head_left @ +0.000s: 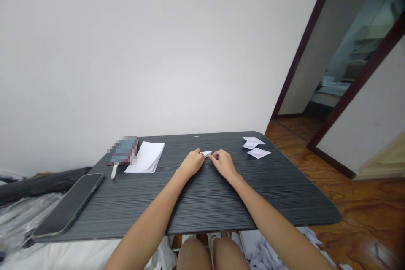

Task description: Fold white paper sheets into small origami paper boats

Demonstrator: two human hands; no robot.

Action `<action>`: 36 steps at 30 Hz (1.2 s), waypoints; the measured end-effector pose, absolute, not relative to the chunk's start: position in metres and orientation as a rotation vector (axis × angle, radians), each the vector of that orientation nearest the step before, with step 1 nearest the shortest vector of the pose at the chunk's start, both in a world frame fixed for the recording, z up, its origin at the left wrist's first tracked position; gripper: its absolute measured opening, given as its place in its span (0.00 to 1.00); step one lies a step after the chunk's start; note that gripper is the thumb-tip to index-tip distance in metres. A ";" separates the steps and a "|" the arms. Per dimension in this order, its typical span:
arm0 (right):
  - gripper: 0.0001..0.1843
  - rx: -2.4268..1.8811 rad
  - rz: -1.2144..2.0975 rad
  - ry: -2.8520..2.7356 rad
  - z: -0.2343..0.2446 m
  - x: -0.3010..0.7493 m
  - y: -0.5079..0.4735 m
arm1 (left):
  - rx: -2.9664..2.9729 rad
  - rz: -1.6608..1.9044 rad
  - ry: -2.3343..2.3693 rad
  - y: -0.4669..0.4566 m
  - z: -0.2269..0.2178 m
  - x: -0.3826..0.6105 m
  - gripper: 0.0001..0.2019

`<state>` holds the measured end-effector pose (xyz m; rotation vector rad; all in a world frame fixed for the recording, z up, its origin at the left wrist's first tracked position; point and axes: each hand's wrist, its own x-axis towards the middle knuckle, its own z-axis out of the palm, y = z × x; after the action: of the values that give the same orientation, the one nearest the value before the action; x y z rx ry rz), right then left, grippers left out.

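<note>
Between my hands, near the middle of the dark table [205, 202], is a small folded piece of white paper [206, 153]. My left hand [192, 163] is closed on its left part, which the fingers hide. My right hand [222, 163] pinches the paper's right tip between thumb and finger. Over to the right lie several folded white paper pieces [259, 153] with pointed ends, some overlapping. A stack of plain white paper sheets [147, 157] lies to the left of my hands.
A blurred-out item with a dark red edge [125, 151] and a white strap [114, 172] lies beside the sheets. A black phone-like slab [69, 204] rests at the table's left edge. Many white paper pieces [264, 253] lie below the front edge. A white wall [190, 50] stands behind.
</note>
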<state>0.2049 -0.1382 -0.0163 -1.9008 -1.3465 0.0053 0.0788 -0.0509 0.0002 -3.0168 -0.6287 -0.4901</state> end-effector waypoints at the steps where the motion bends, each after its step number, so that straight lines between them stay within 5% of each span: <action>1: 0.15 -1.912 -0.006 -1.371 -0.015 0.202 -0.138 | -3.007 -0.477 -0.617 -0.051 0.000 0.079 0.15; 23: 0.15 -1.992 -0.037 -1.324 0.010 0.183 -0.148 | -2.836 -1.013 -0.573 -0.064 0.001 0.080 0.11; 36: 0.24 -1.136 0.786 -1.012 0.011 0.203 -0.143 | -3.611 -2.048 -1.003 -0.057 0.015 0.075 0.12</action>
<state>0.2034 -0.1430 0.0108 -1.1361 -1.0119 0.7857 0.0748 -0.0570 0.0150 -3.6111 -1.0032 -2.0479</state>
